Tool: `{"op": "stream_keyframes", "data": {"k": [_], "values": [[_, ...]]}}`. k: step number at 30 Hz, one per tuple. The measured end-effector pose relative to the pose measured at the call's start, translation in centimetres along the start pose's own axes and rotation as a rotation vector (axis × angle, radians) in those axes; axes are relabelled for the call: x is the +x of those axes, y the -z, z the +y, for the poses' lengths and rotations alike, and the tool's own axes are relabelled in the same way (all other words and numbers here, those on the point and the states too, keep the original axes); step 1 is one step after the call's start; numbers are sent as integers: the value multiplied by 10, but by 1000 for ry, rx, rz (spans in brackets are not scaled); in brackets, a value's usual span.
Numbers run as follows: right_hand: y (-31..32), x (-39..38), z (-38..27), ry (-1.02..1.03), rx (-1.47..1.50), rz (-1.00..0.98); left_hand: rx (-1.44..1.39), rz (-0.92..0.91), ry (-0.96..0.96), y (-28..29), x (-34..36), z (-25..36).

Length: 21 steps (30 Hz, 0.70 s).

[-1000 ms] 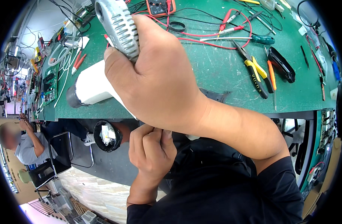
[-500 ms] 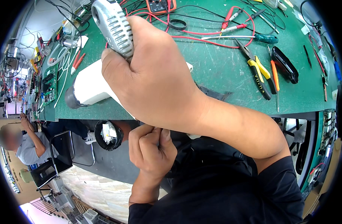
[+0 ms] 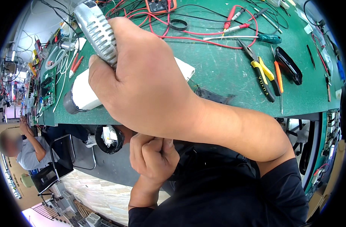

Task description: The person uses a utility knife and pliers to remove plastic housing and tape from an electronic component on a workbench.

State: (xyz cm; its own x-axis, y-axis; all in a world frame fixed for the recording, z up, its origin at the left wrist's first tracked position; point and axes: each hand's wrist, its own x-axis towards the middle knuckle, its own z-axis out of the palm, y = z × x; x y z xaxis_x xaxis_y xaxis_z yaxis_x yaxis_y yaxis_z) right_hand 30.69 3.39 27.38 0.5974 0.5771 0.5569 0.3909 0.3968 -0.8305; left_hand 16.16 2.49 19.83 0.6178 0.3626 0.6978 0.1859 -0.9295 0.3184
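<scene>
My right hand (image 3: 142,75) reaches across the bench, its fingers closed around a silver-grey metal part with rows of slots (image 3: 98,32). The far side of that grip is hidden. Beneath the hand lies a white housing (image 3: 86,90) with a dark grey round end (image 3: 71,101); the hand covers its middle. My left hand (image 3: 154,156) is closed just off the bench's near edge, below the right wrist. Its thumb and fingers press together, and whatever is between them cannot be made out.
Long-nose pliers (image 3: 264,77), an orange-handled tool (image 3: 278,75), a black tray-like shell (image 3: 288,66) and a green-handled screwdriver (image 3: 269,39) lie right. Red test leads (image 3: 203,42) run from a meter (image 3: 161,5). Below the edge stands a bin (image 3: 109,139); a person (image 3: 35,145) sits left.
My right hand has shifted left with the slotted metal part, uncovering more of the white housing's right end and a dark piece on the bench. The left hand has barely moved.
</scene>
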Motion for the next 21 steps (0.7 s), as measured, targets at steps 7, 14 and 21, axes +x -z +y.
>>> {"op": "stream_keyframes", "data": {"k": [7,14,21], "values": [[1,3,3,7,-13,10,-25,49,9,-4,0,1],[-9,7,10,79,-70,19,7,15,20,-1,-1,0],[-6,10,2,-28,-43,-86,-37,-134,326,12,15,12]]}}
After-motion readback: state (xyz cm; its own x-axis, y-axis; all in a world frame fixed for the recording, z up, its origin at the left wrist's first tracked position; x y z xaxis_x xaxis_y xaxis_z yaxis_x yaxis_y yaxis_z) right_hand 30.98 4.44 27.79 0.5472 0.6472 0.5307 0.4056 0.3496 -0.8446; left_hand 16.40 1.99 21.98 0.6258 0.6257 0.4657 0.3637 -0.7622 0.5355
